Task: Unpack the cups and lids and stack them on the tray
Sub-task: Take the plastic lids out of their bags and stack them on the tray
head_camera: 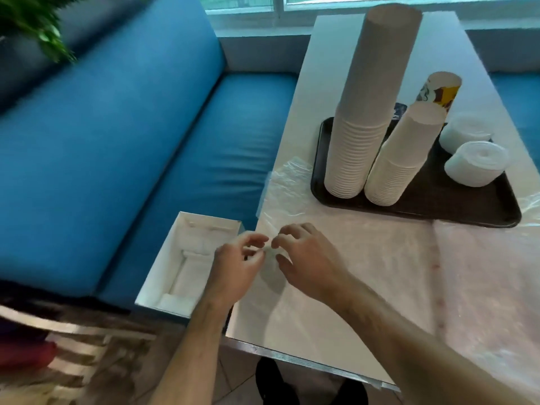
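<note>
Head camera view, looking down at a pale table (365,287). On a dark tray (438,204) at the far right stand two upside-down stacks of white paper cups, a very tall stack (365,112) and a shorter stack (400,159) that leans against it. A printed cup (439,89) stands behind them, and two rolls of clear lids (474,163) lie at the tray's right end.

Near the table's front edge, the left hand (233,270) and the right hand (306,264) meet fingertip to fingertip, each pinching the same bit of clear plastic wrap (287,182) that spreads over the tabletop and runs under or against the tray's near side; which is unclear.

Judged risk: tugging the wrap could drag or jolt the tray, and the tall stack looks ready to topple.

An open white box (187,258) sits on the blue bench (146,159) left of the table, holding only white packing inserts.
</note>
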